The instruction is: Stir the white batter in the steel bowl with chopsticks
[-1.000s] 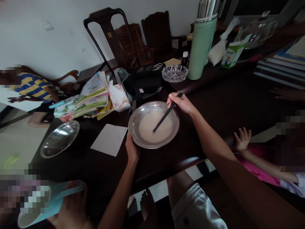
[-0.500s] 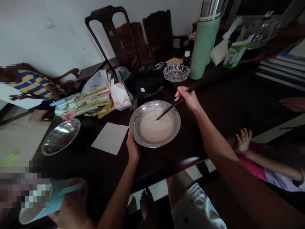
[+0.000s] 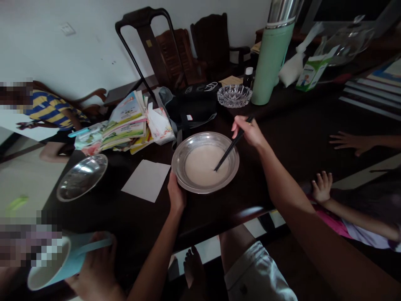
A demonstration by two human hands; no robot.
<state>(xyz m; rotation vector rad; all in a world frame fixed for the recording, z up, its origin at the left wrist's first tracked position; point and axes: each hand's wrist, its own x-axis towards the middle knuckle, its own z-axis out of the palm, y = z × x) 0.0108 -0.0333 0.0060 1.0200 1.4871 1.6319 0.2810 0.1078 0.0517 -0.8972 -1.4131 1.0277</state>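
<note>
A shiny metal bowl (image 3: 205, 190) stands on the dark table in front of me, with a pale, creamy liquid (image 3: 200, 165) in it. My left hand (image 3: 176, 194) is closed on the bowl's left rim, its fingers partly hidden beneath. Dark chopsticks (image 3: 231, 147) are gripped in my right hand (image 3: 249, 130) above the far right rim. They slant down to the left, tips in the liquid right of its middle. Left of the bowl lies a square white sheet (image 3: 146, 180), and beyond it a second metal bowl (image 3: 83, 177).
Books (image 3: 125, 119), a black bag (image 3: 196, 106), a glass ashtray (image 3: 234, 97) and a green thermos (image 3: 271, 62) line the far side. Another person's hand holds a light-blue cup (image 3: 67, 265) at lower left. Other people's hands (image 3: 322, 187) rest at the right edge.
The chopstick tips have moved right and nearer to me through the liquid. At right, another person's hand has reached farther over the table. My left hand stays on the bowl.
</note>
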